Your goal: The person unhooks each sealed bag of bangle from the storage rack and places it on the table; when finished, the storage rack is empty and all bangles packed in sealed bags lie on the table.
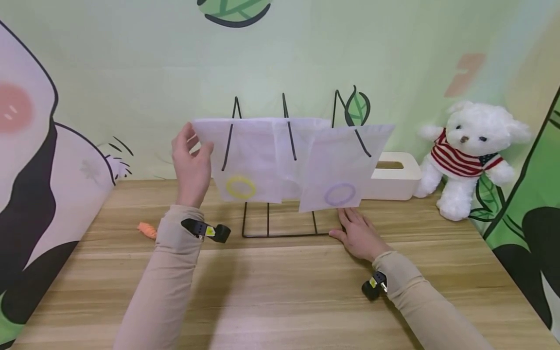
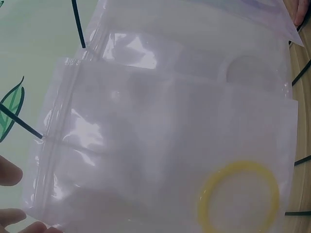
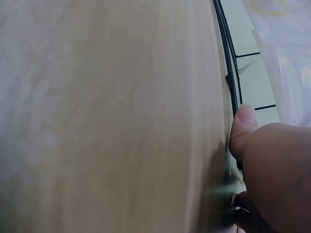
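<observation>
A black wire rack (image 1: 268, 221) stands on the table, its hooked arms pointing forward. Three clear zip bags hang from it. The left bag (image 1: 251, 150) shows a yellow ring (image 2: 240, 199) low down, the middle bag (image 1: 290, 167) a pale ring (image 2: 252, 73), and the right bag (image 1: 337, 160) a purple ring (image 1: 340, 194). My left hand (image 1: 192, 163) is at the left bag's upper left corner, fingertips at its edge and thumb apart from it. My right hand (image 1: 358, 233) rests low at the rack base's front right corner, thumb touching the black bar (image 3: 232, 77).
A white tissue box (image 1: 395, 182) stands behind the right bag, beside a white teddy bear (image 1: 470, 155) in a striped shirt. A small orange object (image 1: 147, 230) lies left of my left sleeve. A printed green backdrop (image 1: 131, 73) rises behind the wooden table (image 1: 280, 291).
</observation>
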